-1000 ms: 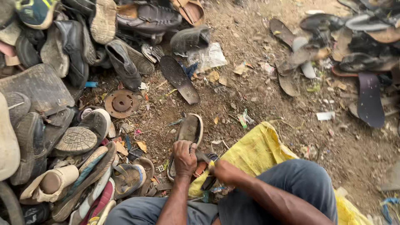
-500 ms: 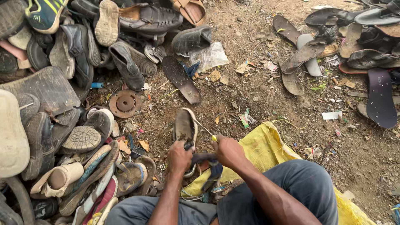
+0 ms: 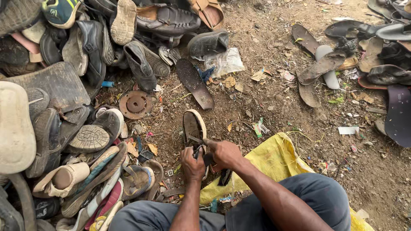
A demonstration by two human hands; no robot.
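— Where can my fingers go from here?

— Ahead of my fingertips, past the toe of the shoe I'm holding, bare dirt runs open up to the loose dark sole; to the right of my right hand the ground stays free too, with only scraps and a wrapper lying flat.

— And left?

— Left of my left hand it's crowded: the heap of old shoes comes close beside my knuckles, with a rusty metal disc further out. Under my wrists the yellow sack and my knee close the way back
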